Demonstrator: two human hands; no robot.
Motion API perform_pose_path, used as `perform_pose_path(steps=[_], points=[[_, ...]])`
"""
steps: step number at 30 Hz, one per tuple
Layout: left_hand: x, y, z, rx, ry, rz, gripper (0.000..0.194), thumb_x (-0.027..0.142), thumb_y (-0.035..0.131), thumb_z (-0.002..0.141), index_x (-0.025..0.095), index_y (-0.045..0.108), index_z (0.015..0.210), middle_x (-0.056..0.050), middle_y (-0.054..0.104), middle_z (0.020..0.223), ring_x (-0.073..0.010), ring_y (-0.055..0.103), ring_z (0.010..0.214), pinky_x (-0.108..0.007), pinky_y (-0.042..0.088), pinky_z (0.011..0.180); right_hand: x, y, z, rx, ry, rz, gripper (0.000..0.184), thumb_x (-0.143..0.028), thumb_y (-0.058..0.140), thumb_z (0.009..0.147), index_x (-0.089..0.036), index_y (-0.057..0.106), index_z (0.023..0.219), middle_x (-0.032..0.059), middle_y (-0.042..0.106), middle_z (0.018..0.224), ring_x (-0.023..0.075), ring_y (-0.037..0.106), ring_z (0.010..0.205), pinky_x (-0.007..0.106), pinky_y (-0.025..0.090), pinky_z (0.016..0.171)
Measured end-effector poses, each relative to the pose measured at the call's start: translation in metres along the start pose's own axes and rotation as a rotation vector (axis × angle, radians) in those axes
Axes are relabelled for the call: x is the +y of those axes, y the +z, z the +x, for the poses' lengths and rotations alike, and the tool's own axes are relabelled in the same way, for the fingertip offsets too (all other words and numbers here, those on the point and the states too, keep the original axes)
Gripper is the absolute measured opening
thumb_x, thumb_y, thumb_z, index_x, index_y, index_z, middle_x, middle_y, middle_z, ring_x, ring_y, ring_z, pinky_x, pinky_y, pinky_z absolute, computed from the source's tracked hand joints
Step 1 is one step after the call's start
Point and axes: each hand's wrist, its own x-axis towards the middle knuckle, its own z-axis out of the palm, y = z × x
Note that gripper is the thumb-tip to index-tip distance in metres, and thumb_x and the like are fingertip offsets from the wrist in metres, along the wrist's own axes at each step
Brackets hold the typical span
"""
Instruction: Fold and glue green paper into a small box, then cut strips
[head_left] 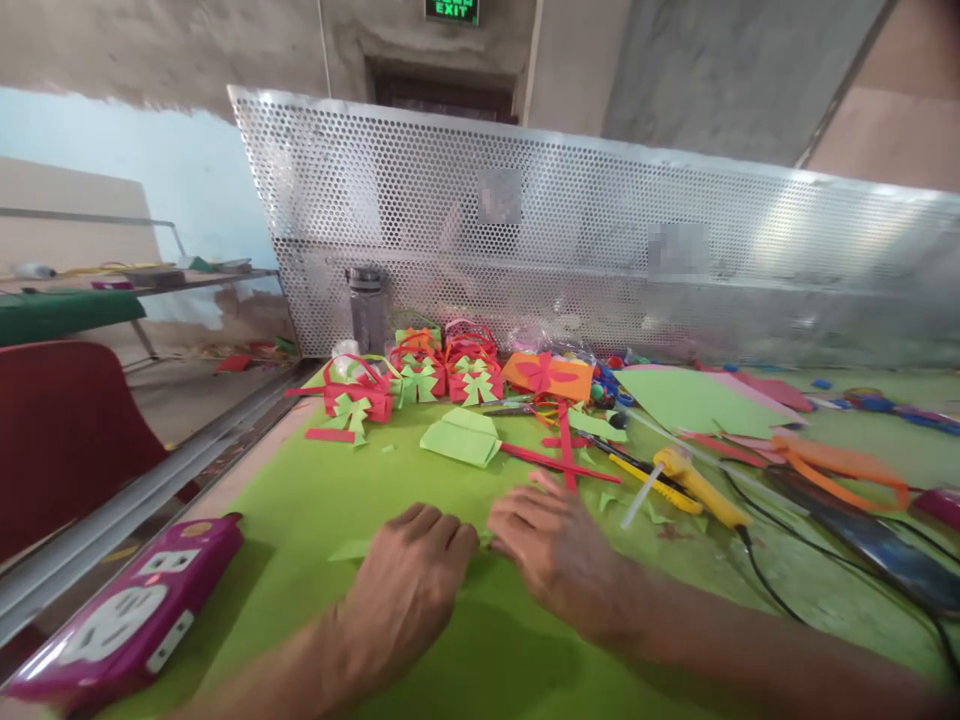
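Pointed light-green paper piece (pixel 349 551) sticks out past left hand (pixel 416 570) toward left edge of tabletop (pixel 281 560); long axis roughly left-right. Left hand nearer, right hand (pixel 559 550) opposite side. Both curled, nearly meeting; can't tell if pinching, grip hidden.

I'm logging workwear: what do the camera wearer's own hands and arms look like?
The left hand and right hand are both bare, with no gloves. No sleeve, watch or bracelet shows on the visible part of either forearm, nor any cable strapped there. I see no rings on the fingers, though some are partly hidden.
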Motion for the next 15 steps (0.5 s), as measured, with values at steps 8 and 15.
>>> perform_pose_path(steps=[8,15], points=[[-0.01,-0.003,-0.001,0.105,-0.008,-0.118,0.027,0.003,0.038,0.083,0.017,0.052,0.064,-0.002,0.055,0.058,-0.0156,0.047,0.051,-0.028,0.036,0.051,-0.005,0.005,0.008,0.074,-0.047,0.096,0.022,-0.004,0.039,0.082,-0.015,0.056,0.09,0.0026,0.065,0.084,0.0145,0.056,0.08,0.042,0.026,0.1],[-0.02,-0.01,0.001,0.035,-0.055,-0.171,0.033,0.003,0.033,0.084,0.016,0.052,0.062,-0.001,0.055,0.057,-0.0144,0.047,0.052,-0.03,0.037,0.061,0.006,-0.007,0.007,0.024,-0.014,0.123,0.019,-0.006,0.043,0.083,-0.017,0.057,0.088,0.0014,0.064,0.08,0.0152,0.055,0.081,0.046,0.024,0.1]])
